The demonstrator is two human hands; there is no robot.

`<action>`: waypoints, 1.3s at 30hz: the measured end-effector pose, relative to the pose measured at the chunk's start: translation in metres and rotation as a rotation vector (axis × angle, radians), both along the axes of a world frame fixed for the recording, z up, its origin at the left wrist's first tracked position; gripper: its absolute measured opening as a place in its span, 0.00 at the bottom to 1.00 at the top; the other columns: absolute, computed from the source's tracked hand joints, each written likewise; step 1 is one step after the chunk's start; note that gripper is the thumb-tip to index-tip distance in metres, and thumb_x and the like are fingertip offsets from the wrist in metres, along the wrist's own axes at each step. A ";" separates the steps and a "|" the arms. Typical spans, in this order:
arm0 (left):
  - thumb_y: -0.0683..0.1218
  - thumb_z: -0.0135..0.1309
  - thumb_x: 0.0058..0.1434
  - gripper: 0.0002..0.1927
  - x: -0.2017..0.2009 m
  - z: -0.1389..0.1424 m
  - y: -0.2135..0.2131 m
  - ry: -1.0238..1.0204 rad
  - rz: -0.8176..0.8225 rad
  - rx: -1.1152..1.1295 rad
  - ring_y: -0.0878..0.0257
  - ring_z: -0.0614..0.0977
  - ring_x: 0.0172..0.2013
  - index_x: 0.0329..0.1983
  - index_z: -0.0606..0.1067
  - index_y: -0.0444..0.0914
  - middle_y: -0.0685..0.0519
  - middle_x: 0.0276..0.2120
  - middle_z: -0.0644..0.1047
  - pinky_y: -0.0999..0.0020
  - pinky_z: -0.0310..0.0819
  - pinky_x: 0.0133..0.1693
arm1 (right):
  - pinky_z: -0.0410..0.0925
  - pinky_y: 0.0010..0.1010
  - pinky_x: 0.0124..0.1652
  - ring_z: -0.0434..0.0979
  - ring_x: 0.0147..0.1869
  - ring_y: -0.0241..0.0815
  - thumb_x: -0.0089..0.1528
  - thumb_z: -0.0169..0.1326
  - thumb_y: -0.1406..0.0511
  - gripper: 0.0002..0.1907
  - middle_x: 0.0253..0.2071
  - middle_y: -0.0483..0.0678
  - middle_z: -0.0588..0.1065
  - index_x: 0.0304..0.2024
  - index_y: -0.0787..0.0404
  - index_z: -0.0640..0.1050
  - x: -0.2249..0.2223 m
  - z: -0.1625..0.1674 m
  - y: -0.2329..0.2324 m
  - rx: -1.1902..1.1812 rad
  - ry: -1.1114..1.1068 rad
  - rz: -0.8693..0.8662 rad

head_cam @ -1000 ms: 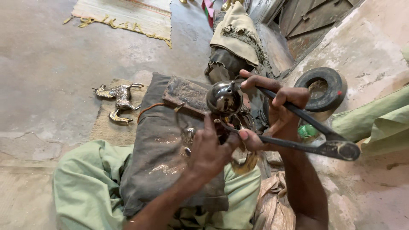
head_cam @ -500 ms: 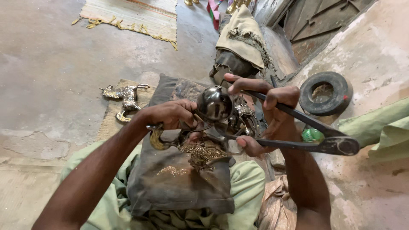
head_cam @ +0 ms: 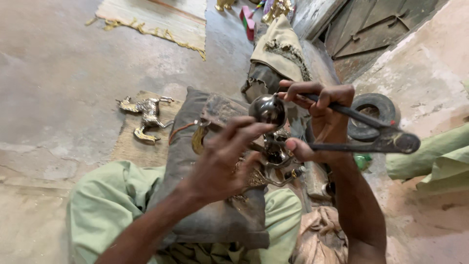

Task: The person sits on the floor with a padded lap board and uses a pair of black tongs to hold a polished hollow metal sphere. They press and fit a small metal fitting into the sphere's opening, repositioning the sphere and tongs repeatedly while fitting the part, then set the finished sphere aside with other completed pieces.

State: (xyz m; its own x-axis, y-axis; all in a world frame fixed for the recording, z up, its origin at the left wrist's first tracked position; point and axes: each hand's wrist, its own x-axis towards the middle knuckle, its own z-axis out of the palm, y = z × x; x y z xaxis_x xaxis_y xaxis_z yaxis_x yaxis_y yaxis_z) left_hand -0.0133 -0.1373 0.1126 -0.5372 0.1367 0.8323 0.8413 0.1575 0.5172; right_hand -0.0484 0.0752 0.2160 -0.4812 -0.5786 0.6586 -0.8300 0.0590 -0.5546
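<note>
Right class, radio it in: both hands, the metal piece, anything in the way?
Right hand gripping long dark tongs. Left hand fingertips on the shiny metal ornament. Dark cushion on lap beneath. Nothing between hands and piece.

Polished metal ball (head_cam: 267,109): glossy, mirror-smooth. Long tongs (head_cam: 361,128): dull dark metal, matt. Ornate brass casting (head_cam: 273,164): shiny, textured. Lap cushion (head_cam: 205,195): worn grey cloth, grimy, matt. Small horse figure (head_cam: 145,113): bright cast metal. Floor (head_cam: 58,73): rough matt concrete.

Cushion (head_cam: 205,195) and tyre (head_cam: 378,108) crowd in (left floor (head_cam: 63,73) open).
</note>
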 end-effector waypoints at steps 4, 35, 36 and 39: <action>0.41 0.62 0.58 0.26 0.000 0.011 0.034 0.016 -0.067 0.072 0.52 0.83 0.43 0.60 0.73 0.40 0.42 0.54 0.72 0.58 0.81 0.41 | 0.70 0.44 0.69 0.71 0.66 0.48 0.61 0.71 0.60 0.36 0.54 0.56 0.68 0.54 0.54 0.55 0.002 0.001 0.019 -0.021 -0.003 -0.043; 0.72 0.63 0.52 0.61 -0.027 -0.021 0.122 -0.258 -0.086 0.071 0.49 0.84 0.57 0.77 0.56 0.31 0.44 0.52 0.82 0.43 0.55 0.74 | 0.71 0.59 0.65 0.77 0.50 0.45 0.57 0.72 0.59 0.35 0.44 0.55 0.75 0.52 0.53 0.60 0.044 -0.004 0.074 -0.284 -0.007 -0.179; 0.72 0.62 0.52 0.60 -0.027 -0.022 0.123 -0.283 -0.125 0.101 0.50 0.85 0.56 0.77 0.56 0.32 0.45 0.52 0.82 0.44 0.57 0.72 | 0.71 0.59 0.65 0.77 0.49 0.45 0.57 0.72 0.59 0.35 0.44 0.55 0.76 0.52 0.53 0.60 0.044 -0.004 0.073 -0.277 0.005 -0.186; 0.72 0.61 0.54 0.58 -0.028 -0.025 0.129 -0.334 -0.241 0.199 0.53 0.85 0.56 0.78 0.56 0.35 0.46 0.54 0.83 0.49 0.64 0.67 | 0.71 0.58 0.65 0.78 0.50 0.44 0.58 0.72 0.59 0.35 0.44 0.55 0.76 0.52 0.52 0.59 0.045 -0.003 0.073 -0.248 0.039 -0.219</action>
